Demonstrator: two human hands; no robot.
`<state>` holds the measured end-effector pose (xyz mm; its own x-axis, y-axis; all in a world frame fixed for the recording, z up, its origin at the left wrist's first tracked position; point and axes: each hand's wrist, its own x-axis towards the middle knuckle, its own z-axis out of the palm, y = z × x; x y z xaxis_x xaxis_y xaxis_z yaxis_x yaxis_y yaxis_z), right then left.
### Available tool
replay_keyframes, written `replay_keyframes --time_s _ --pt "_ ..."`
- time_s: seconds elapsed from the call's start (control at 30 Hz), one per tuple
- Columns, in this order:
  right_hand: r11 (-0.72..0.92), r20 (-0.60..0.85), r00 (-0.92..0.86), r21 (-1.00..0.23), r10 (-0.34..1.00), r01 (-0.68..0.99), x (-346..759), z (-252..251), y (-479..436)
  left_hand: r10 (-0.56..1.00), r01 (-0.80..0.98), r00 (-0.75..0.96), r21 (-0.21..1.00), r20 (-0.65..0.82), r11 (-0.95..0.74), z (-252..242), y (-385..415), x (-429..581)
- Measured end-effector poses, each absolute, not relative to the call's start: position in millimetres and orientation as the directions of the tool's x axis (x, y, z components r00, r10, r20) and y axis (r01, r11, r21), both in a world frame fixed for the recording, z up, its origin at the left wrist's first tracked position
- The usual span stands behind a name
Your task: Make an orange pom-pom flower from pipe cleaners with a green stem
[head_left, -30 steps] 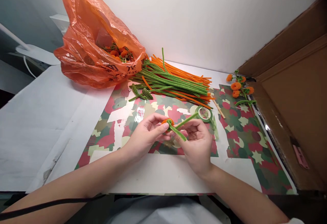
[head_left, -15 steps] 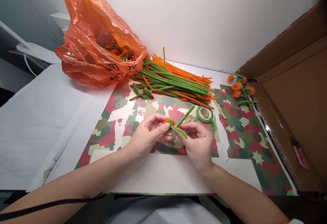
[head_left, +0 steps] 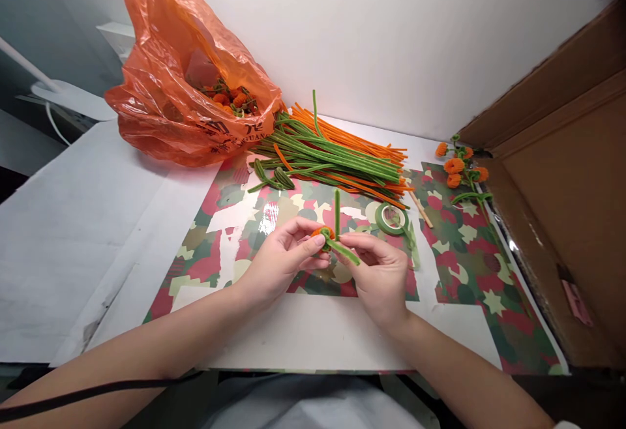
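My left hand (head_left: 281, 261) pinches a small orange pompom (head_left: 321, 231) wrapped by a green pipe cleaner (head_left: 337, 214). My right hand (head_left: 379, 272) is closed on the same green pipe cleaner right beside the pompom; one end sticks straight up, the other lies across my right fingers. Both hands hover just above the camouflage-patterned paper (head_left: 450, 253) at the table's middle.
A pile of green and orange pipe cleaners (head_left: 337, 155) lies behind my hands. An orange plastic bag (head_left: 180, 83) with orange pompoms stands back left. A green tape roll (head_left: 391, 218) lies right of the hands, a finished orange flower sprig (head_left: 460, 171) and a cardboard box (head_left: 562, 181) further right.
The free end of the green pipe cleaner has swung from pointing right toward the tape roll to standing upright. My right hand shifted slightly; my left hand stayed put.
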<state>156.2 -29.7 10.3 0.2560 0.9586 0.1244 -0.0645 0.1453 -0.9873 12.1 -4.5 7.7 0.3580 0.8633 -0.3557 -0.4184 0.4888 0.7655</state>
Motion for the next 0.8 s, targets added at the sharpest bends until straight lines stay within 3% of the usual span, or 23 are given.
replay_keyframes --time_s 0.27,0.53,0.8 --pt "0.199 0.198 0.233 -0.98 0.952 0.019 159.4 7.8 -29.9 0.864 -0.411 0.347 0.77 -0.364 0.489 8.7 -3.7 13.0" --pt "0.12 0.11 0.251 -0.993 0.962 -0.025 158.0 11.3 -28.0 0.864 -0.4 0.339 0.774 -0.373 0.491 8.3 -4.2 11.9" --pt "0.136 0.14 0.21 -0.99 0.968 0.037 160.3 10.1 -27.4 0.861 -0.391 0.325 0.773 -0.392 0.499 9.3 -3.4 11.8"
